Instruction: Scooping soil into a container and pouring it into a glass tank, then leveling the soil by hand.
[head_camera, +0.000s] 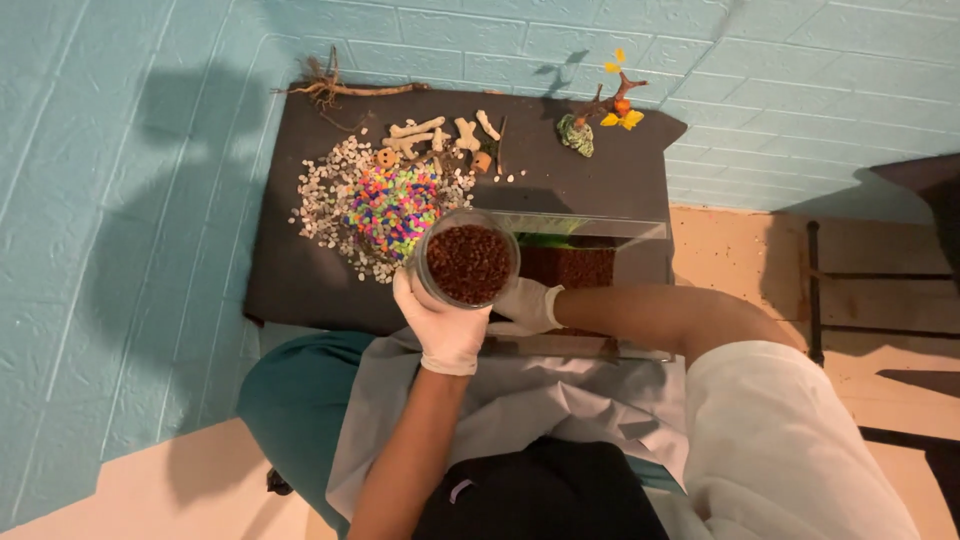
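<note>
Both white-gloved hands, left hand (447, 325) and right hand (527, 304), fingers curled tight round a clear round plastic jar (467, 259) brimful of coarse brown gravel, held over the dark mat (300, 270) between the neon pebble heap (392, 210) and the clear rectangular glass tank (585, 232).

home hobby corner; aquarium gravel (392, 208)

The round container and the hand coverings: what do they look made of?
The container looks like clear plastic or glass: its wall is see-through around brown granules. The left hand and right hand wear thin white gloves, probably latex or nitrile.
</note>
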